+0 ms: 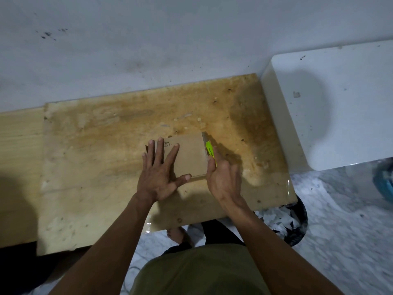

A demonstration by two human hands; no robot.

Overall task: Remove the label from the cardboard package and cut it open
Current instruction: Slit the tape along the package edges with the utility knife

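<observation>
Grey-white wall [170,39] fills the far side, scuffed, dark spots upper left. Marbled floor [340,241] lower right. Stained wooden worktop [95,156] runs along the wall, glossy amber patch at its right part, paler wood at far left. White rectangular block [336,103] butts against the worktop's right end; can't tell what it is. Dark bin [297,220] sits on the floor, partly tucked under the worktop's right near corner, holding crumpled white paper scraps [278,220]. Blue object at the right frame edge, cut off, unidentifiable. Cardboard package [189,156] lies flat mid-worktop, brown, some printed letters near its far left corner, partly covered by fingers. Left hand [159,173] lies flat on the package's left half, fingers straight and spread, thumb along the near edge, pressing it down. Right hand [223,177] is curled around a yellow-green cutter [210,151], gripping it against the package's right side; blade tip hidden, contact can't be confirmed. No obstruction between hands and package.
</observation>
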